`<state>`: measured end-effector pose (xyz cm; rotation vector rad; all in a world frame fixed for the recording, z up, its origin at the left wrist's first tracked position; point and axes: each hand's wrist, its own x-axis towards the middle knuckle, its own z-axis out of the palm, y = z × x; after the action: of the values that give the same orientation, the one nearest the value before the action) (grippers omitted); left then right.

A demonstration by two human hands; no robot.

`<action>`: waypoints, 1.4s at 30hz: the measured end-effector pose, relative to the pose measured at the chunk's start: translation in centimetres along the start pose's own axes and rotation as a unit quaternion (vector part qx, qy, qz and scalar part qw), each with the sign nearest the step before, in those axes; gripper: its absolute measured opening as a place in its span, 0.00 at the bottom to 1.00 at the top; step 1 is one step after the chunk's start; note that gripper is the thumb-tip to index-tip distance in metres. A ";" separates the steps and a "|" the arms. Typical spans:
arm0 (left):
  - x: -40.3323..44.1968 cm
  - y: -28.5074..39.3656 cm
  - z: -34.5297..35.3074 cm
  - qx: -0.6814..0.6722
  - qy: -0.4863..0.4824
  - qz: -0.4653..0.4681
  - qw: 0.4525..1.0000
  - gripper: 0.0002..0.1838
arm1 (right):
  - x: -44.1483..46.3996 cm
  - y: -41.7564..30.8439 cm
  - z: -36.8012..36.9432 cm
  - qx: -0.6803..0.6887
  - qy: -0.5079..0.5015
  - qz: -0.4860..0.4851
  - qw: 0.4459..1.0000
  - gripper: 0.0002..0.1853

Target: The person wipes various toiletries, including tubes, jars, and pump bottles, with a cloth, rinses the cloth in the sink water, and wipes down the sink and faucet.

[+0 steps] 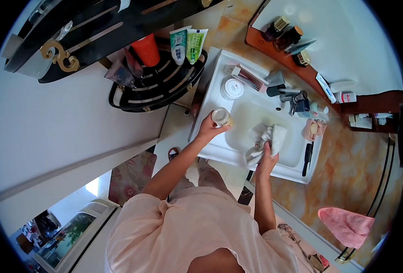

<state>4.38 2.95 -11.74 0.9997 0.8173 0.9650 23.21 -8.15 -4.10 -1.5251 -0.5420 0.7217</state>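
My left hand (pixel 209 128) is wrapped round a small clear jar (pixel 221 117) with a pale lid or base turned up toward me, held over the left rim of the white sink (pixel 200 119). What the jar contains is too small to tell. In my right hand (pixel 267 163) is a bunched white cloth (pixel 274 135), gripped above the right part of the basin. A white round tub (pixel 232 89) stands on the sink's ledge, just beyond the jar. Jar and cloth are apart.
Along the back of the sink are a pink box (pixel 249 78) and a dark faucet (pixel 297 102). A soap dish (pixel 310 130) and a black-handled tool (pixel 307 159) lie at the right. A black corner shelf (pixel 160 98) holds tubes and a red cup (pixel 146 50).
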 end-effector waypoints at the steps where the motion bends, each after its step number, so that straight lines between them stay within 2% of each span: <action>1: -0.3 0.8 -0.1 -0.089 -0.026 -0.017 0.996 0.26 | 0.0 -0.2 0.2 0.007 0.001 0.000 1.000 0.18; 4: -1.5 3.4 -0.8 -0.228 -0.116 -0.066 0.965 0.25 | -0.4 -0.9 0.9 0.023 0.004 0.003 1.000 0.18; 10: -1.9 5.3 -1.3 -0.283 -0.164 -0.049 0.944 0.26 | -0.3 -1.3 1.2 0.028 -0.006 0.007 1.000 0.18; 13: -1.3 4.2 -2.0 -0.420 -0.181 -0.098 0.884 0.26 | -0.4 -1.4 1.2 0.032 -0.009 0.012 0.999 0.18; 16: -0.7 2.2 -2.6 -0.324 -0.077 -0.188 0.924 0.27 | -0.5 -1.1 1.0 0.034 -0.005 0.011 0.999 0.18; 19: -1.3 3.7 -1.6 -0.112 -0.094 -0.054 0.988 0.30 | 0.0 -0.2 0.3 0.030 0.004 0.012 0.999 0.18; 20: -1.3 4.4 -1.2 -0.009 -0.068 -0.009 0.998 0.31 | -0.2 -0.5 0.3 0.030 0.004 0.018 0.999 0.18; 22: -0.8 5.3 -0.5 0.195 -0.011 0.086 0.977 0.33 | -0.3 -0.6 0.3 0.034 0.004 0.025 0.999 0.18; 25: 0.2 1.6 -1.1 0.319 0.013 0.162 0.934 0.35 | -0.4 -0.4 0.3 0.036 0.004 0.030 0.999 0.19; 28: 0.4 -0.8 -1.7 0.430 -0.009 0.093 0.898 0.36 | 0.3 -0.1 0.3 0.023 0.002 0.021 1.000 0.19; 29: 0.4 -1.5 -1.5 0.407 0.007 0.141 0.903 0.35 | 0.2 -0.1 0.2 0.017 0.008 0.015 1.000 0.19; 32: 0.4 1.1 -0.3 0.346 0.038 0.202 0.915 0.34 | -0.5 -0.7 0.1 0.027 0.004 0.029 0.999 0.19; 33: 0.7 -0.8 -0.9 0.397 0.046 0.157 0.903 0.32 | -0.5 -0.9 0.3 0.038 -0.002 0.034 0.999 0.19; 36: 0.4 -1.5 -1.0 0.400 0.021 0.086 0.912 0.33 | -0.1 0.0 -0.3 0.024 0.009 0.053 0.998 0.19; 37: 0.4 -0.8 -0.5 0.379 0.043 0.150 0.912 0.33 | -0.2 0.0 -0.4 0.026 0.008 0.051 0.998 0.19; 41: 1.1 -2.1 -0.8 0.452 0.063 0.048 0.889 0.31 | -0.4 0.2 -0.3 0.035 0.004 0.055 0.998 0.19; 42: 1.2 -1.4 -0.5 0.445 0.076 0.085 0.888 0.30 | -0.2 0.3 -0.1 0.041 0.006 0.057 0.998 0.19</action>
<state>4.74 3.86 -13.33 1.8210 1.3762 0.8132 23.18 -8.38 -4.39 -1.4925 -0.4137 0.8129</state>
